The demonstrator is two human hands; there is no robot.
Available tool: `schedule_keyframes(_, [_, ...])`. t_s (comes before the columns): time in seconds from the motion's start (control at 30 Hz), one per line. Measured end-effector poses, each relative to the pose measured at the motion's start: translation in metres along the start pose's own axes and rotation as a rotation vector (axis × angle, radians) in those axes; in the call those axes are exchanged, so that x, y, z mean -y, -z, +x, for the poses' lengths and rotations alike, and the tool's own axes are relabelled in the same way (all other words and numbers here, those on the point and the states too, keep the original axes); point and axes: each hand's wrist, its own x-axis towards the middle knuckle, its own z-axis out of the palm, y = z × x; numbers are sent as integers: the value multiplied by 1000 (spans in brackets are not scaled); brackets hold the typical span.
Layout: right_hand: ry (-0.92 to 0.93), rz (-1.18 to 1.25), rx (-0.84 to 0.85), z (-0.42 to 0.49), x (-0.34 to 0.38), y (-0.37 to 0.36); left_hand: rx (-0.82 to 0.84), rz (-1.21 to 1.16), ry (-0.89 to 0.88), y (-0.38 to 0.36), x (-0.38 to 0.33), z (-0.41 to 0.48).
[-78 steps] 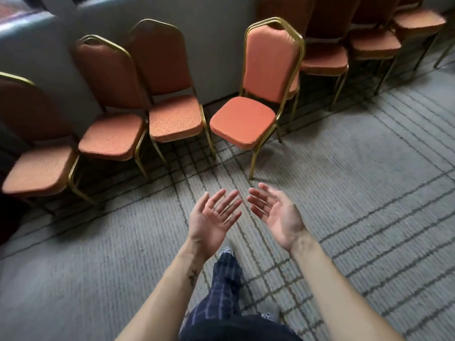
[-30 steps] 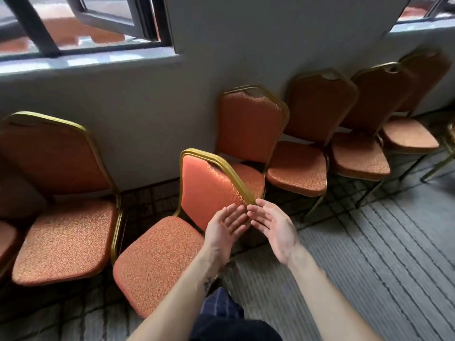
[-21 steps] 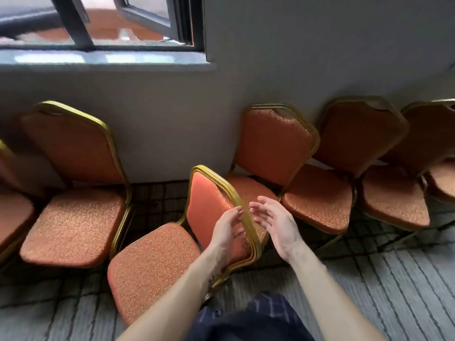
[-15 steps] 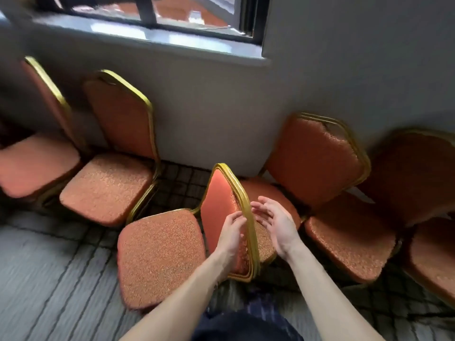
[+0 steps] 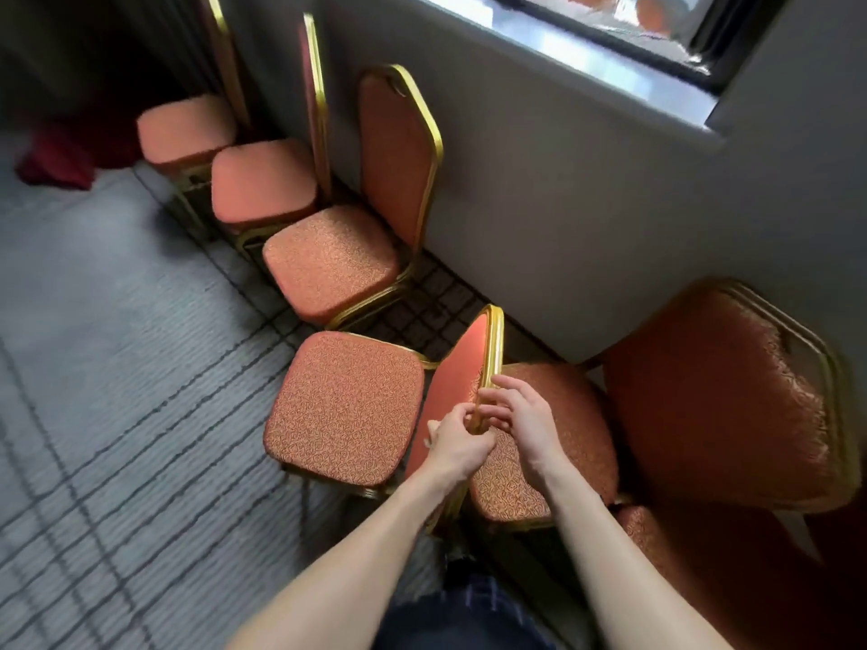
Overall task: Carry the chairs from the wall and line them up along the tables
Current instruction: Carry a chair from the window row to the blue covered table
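The nearest orange chair with a gold metal frame stands out from the wall, its backrest seen edge-on. My left hand grips the gold edge of that backrest from the seat side. My right hand holds the same edge from the back side, fingers curled onto the frame. Both hands meet near the top of the backrest. The chair's legs are mostly hidden under its seat.
Three more orange chairs line the grey wall to the left. Another chair stands close on the right, its seat behind my right hand. A window is above. Grey striped carpet spreads left.
I have walked up to the chair and my view has swung along the wall. Both hands, open in front of me before, now hold the backrest's gold frame.
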Motion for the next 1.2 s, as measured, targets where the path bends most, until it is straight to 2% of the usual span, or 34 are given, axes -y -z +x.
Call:
schedule_keyframes(0.23, [256, -261, 140, -4, 13, -20, -276, 14, -43, 22, 0, -13])
schedule_keyframes(0.4, [592, -611, 232, 9, 15, -50, -441, 40, -70, 46, 16, -21])
schedule_keyframes(0.5, [670, -748, 344, 14, 24, -66, -555, 14, -90, 58, 30, -32])
schedule_keyframes(0.63, [902, -940, 466, 20, 24, -90, -761, -18, -113, 79, 52, -50])
schedule_keyframes(0.73, [1009, -1072, 537, 21, 19, -114, -855, -12, -111, 91, 65, -64])
schedule_keyframes(0.93, [1303, -1091, 674, -8, 20, -160, -1043, 2, -36, 122, 101, -98])
schedule_keyframes(1.1, [1442, -1206, 680, -42, 9, -200, -1198, -27, 36, 143, 131, -126])
schedule_keyframes(1.2, [1484, -1177, 708, -61, 0, -227, -1254, -40, 84, 155, 146, -142])
